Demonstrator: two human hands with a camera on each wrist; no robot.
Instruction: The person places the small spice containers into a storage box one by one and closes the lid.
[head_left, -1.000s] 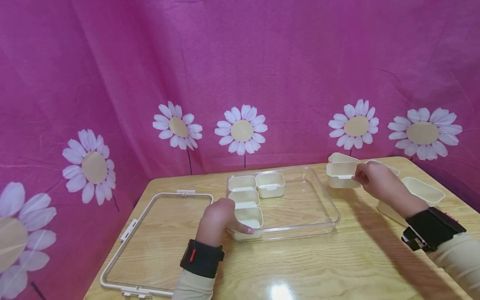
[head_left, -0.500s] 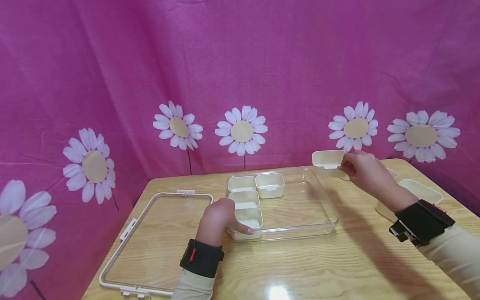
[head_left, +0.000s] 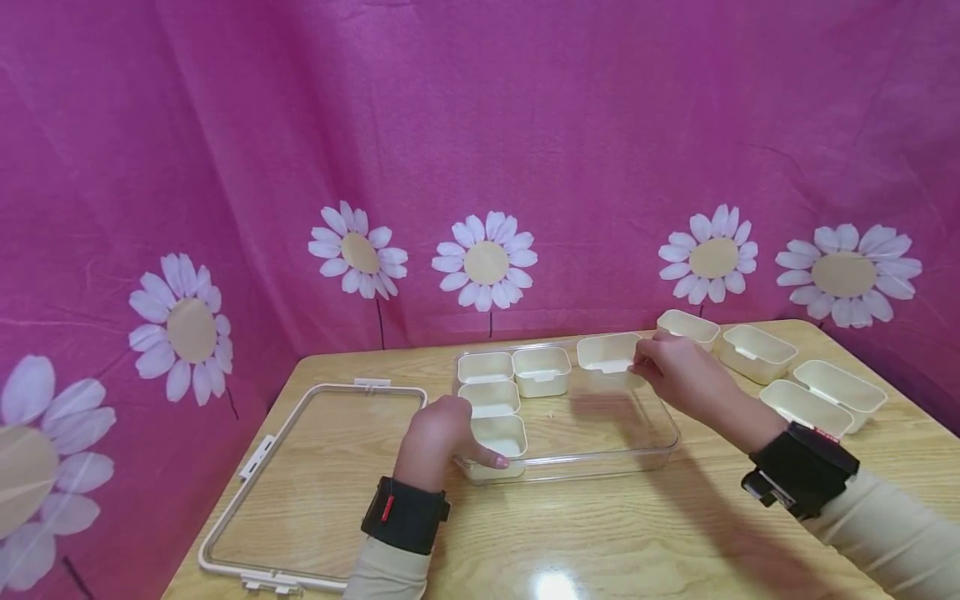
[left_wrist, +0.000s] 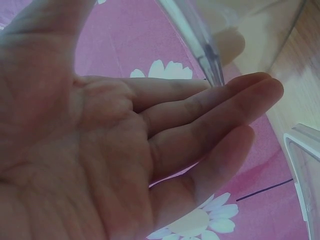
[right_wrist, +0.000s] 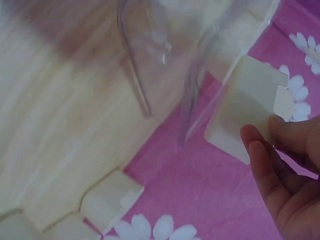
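Note:
A clear plastic tray (head_left: 600, 471) lies on the table with several small cream containers (head_left: 542, 371) along its left and back sides. My left hand (head_left: 442, 437) rests at the tray's near left corner, its thumb by the front wall. In the left wrist view its fingers (left_wrist: 200, 125) are extended and touch the tray's clear edge (left_wrist: 202, 45). My right hand (head_left: 693, 379) pinches a cream container (head_left: 606, 354) by its right end, between thumb and fingertips. That container is upright over the tray's back right part, just right of the container in the back row.
Several more cream containers (head_left: 757, 350) stand on the table at the back right. A clear lid with a white frame (head_left: 247, 492) lies left of the tray. Behind the wooden table (head_left: 637, 533) hangs a pink curtain (head_left: 600, 150) printed with daisies.
My right hand has lifted the cream container from the group at the right, carried it left and lowered it over the tray. The left hand has stayed at the tray's corner.

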